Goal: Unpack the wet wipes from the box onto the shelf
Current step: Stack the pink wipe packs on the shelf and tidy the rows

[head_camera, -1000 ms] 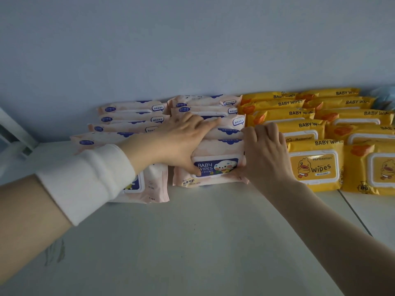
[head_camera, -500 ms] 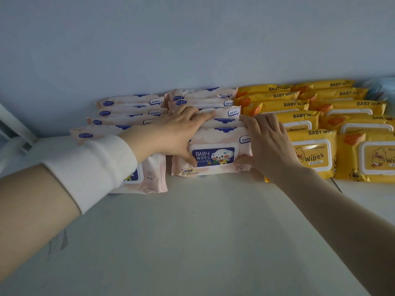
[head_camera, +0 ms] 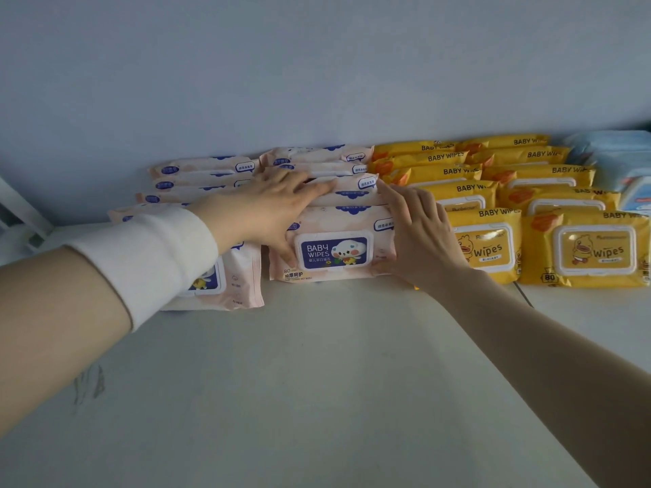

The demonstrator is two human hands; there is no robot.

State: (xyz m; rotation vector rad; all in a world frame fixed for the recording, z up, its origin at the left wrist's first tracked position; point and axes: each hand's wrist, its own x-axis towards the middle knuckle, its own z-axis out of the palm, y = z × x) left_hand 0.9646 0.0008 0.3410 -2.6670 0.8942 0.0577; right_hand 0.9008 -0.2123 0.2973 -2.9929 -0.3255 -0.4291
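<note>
Pink baby-wipes packs stand in two rows on the white shelf (head_camera: 317, 364), against the wall. The front pack of the right pink row (head_camera: 334, 251) faces me with its blue label. My left hand (head_camera: 267, 209) lies with straight fingers across the tops of that row, its thumb down on the front pack's left side. My right hand (head_camera: 419, 234) presses straight fingers against the pack's right end, thumb at its lower right corner. The front pack of the left pink row (head_camera: 232, 283) is partly hidden by my white sleeve. The box is out of view.
Two rows of yellow wipes packs (head_camera: 595, 251) stand right beside the pink ones. Pale blue packs (head_camera: 623, 163) sit at the far right. A white bracket (head_camera: 17, 213) stands at the left edge. Bare shelf lies in front of the packs.
The front pink pack has been pushed back and set more upright against its row. My right hand's fingers have straightened along its right end. My left hand has stayed on top.
</note>
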